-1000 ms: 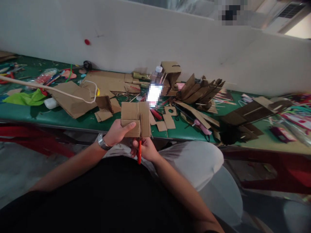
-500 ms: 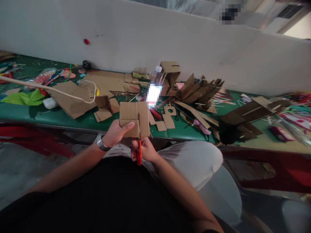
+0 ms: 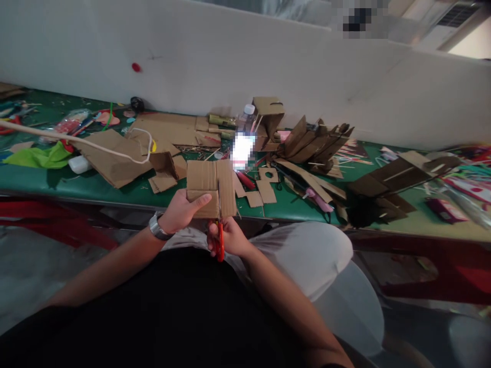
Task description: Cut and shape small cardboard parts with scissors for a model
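My left hand (image 3: pixel 180 210), with a watch on its wrist, grips the lower left corner of a brown cardboard piece (image 3: pixel 210 188), thumb laid across its front. I hold the piece up over my lap, in front of the green table's near edge. Just below it, my right hand (image 3: pixel 229 238) is closed on red-handled scissors (image 3: pixel 219 240). Their blades run up into a cut along the cardboard's middle.
The green table (image 3: pixel 95 185) carries cardboard scraps (image 3: pixel 115 153), a folded cardboard stack (image 3: pixel 314 140), a plastic bottle (image 3: pixel 247 118), a white cord (image 3: pixel 76 139), green paper (image 3: pixel 38 156) and a pink tool (image 3: pixel 318 199). A white wall stands behind it. Red frames lie under the table.
The cardboard and both hands have drifted slightly left; the grips are unchanged.
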Available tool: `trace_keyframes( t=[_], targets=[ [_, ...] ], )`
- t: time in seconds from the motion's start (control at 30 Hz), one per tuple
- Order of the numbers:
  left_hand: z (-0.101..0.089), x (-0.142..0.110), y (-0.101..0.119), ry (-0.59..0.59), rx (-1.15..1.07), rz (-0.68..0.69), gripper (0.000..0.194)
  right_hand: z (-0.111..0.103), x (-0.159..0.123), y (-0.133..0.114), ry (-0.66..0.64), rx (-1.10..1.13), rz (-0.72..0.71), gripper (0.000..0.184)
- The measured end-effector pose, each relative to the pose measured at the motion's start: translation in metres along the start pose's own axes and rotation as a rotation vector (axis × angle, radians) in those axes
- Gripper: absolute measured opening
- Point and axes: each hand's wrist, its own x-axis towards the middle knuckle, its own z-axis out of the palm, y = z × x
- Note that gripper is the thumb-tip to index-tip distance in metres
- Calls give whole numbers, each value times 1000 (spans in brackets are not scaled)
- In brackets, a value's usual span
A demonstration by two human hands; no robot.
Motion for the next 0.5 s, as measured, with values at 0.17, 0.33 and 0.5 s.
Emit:
trace_keyframes(
  t=[0.17, 0.33, 0.5],
  targets=[
    [4, -2, 4, -41, -235, -201, 47, 2, 3, 3, 114, -27, -44, 60],
    [10, -5, 18, -36, -360, -328, 50, -1, 5, 5, 186, -126, -159, 52],
    [12, -8, 23, -71, -477, -411, 43, -2, 4, 5, 227, -157, -185, 51]
  ],
)
